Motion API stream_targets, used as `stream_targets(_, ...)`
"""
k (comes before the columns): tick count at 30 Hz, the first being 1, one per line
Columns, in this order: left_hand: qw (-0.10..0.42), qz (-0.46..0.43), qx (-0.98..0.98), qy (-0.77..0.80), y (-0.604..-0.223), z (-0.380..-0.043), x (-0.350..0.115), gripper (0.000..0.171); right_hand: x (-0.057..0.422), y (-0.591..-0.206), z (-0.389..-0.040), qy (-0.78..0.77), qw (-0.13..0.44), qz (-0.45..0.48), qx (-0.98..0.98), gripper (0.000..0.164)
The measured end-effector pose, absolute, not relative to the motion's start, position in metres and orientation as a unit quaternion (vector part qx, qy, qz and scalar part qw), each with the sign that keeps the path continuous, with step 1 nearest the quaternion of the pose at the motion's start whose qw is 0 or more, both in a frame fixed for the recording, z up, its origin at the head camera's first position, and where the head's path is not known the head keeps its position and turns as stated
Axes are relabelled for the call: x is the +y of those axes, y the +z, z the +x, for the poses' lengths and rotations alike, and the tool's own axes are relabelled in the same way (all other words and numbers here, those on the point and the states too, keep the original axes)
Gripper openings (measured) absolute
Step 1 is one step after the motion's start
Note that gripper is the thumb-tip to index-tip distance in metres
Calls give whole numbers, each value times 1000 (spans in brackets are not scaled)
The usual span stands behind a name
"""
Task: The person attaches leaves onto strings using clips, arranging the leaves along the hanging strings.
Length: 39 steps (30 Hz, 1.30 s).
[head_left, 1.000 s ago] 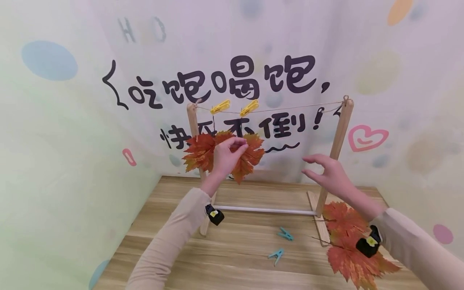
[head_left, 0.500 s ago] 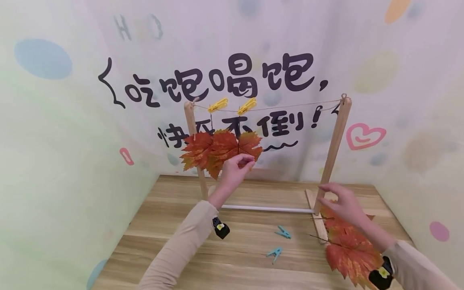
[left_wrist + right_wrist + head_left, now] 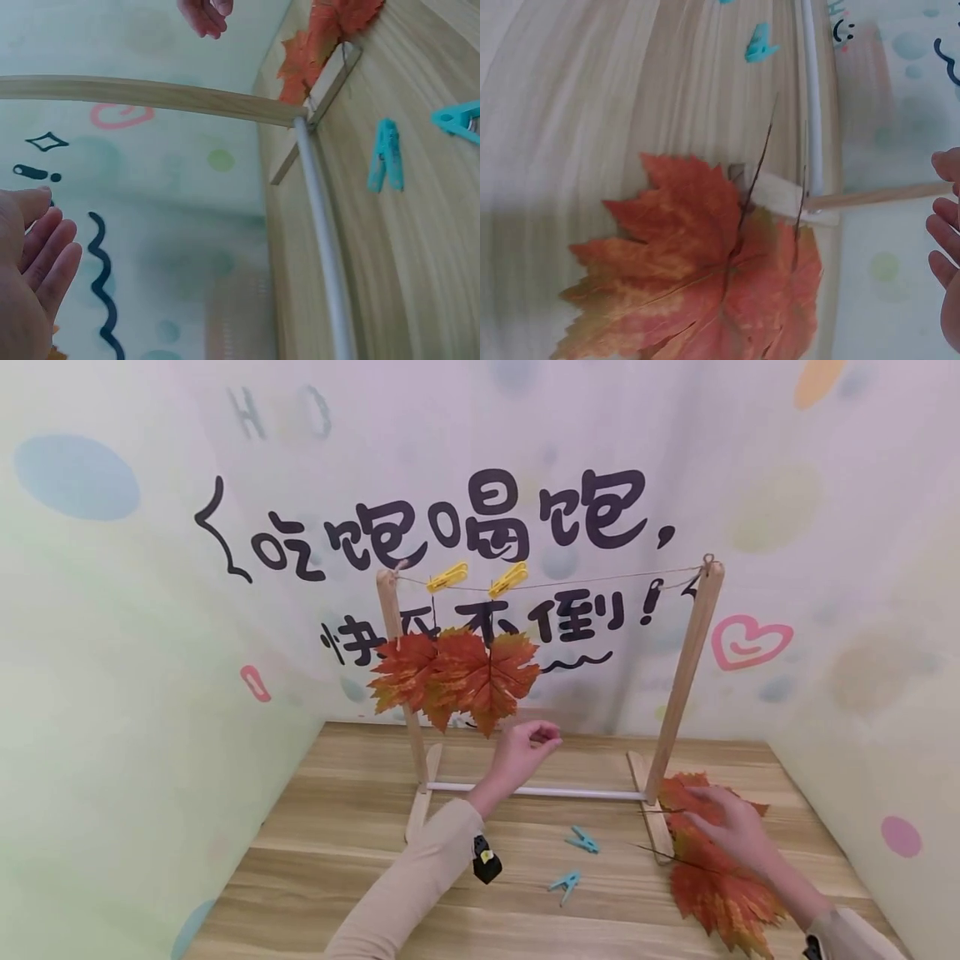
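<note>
My left hand [image 3: 525, 752] hovers below the hanging leaves, fingers loosely bent and holding nothing. The right hand [image 3: 727, 827], also holding nothing, is over the orange-red maple leaves [image 3: 720, 902] lying at the right, thumb and fingers apart. Thin dark stems [image 3: 759, 169] point from these leaves toward the middle of the table. Several similar leaves [image 3: 491, 681] hang from a string [image 3: 592, 581], with two yellow clothespins [image 3: 509, 580] clipped on it. Two blue clothespins, one farther back [image 3: 582, 840] and one nearer [image 3: 566, 887], lie on the table.
A wooden frame has a left post [image 3: 414, 743] and a right post [image 3: 686, 685], joined low down by a white rod [image 3: 555, 792]. Its feet stand on the wood-grain table [image 3: 465, 918]. Behind is a printed wall [image 3: 600, 693].
My left hand has moved down and right, away from the hanging leaves. The right hand has come down from beside the right post to the leaves on the table.
</note>
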State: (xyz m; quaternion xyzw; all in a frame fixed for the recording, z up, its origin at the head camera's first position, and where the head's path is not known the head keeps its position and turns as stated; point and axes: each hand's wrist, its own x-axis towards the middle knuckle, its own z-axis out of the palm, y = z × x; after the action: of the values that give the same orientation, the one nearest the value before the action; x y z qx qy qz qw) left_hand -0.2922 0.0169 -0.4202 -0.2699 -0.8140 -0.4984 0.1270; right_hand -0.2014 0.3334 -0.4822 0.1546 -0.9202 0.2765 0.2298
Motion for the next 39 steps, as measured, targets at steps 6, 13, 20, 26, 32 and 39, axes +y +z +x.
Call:
stream_targets(6, 57, -248, -843, -474, -437, -291, 32, 22, 345, -500, -191, 284, 194, 106, -933, 31)
stream_targets(13, -16, -266, -857, -442, -459, -291, 56, 32, 353, -517, -180, 271, 174, 80, -943, 34)
stream_targets(20, -31, -284, -858, -426, -473, -289, 76, 33, 357, -525, -173, 276, 154, 64, -946, 33)
stream_targets(26, -56, -290, -852, -432, -493, -283, 91, 33, 362, -530, -165, 281, 120, 48, -951, 36)
stream_targets(32, -103, -269, -848, -444, -508, -273, 98, 33, 367, -531, -161, 287, 80, 31, -954, 37)
stream_targets(39, -108, -263, -856, -432, -522, -261, 101, 34, 371, -536, -153, 292, 53, 12, -955, 37)
